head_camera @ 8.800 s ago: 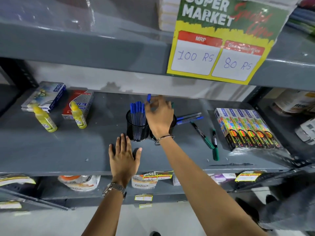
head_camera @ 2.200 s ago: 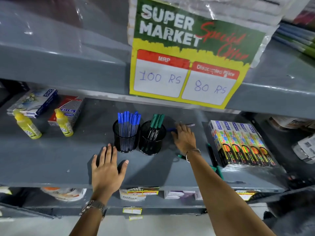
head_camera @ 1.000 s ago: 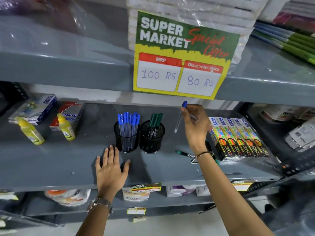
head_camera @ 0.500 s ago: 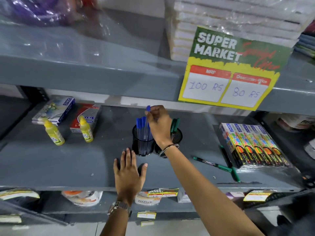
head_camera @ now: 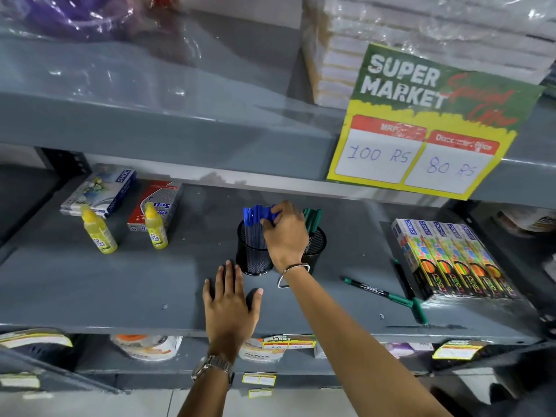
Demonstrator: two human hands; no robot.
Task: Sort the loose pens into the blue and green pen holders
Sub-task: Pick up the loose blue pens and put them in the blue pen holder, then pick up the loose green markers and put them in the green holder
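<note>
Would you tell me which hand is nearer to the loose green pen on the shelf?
Right. The right hand is at the blue pens, up and left of the green pen; the left hand lies flat on the shelf, farther left.

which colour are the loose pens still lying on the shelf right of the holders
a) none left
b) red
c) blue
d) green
d: two green pens lie loose on the shelf beside the boxes of neon pens, while the right hand is at the blue pens in the left holder.
</note>
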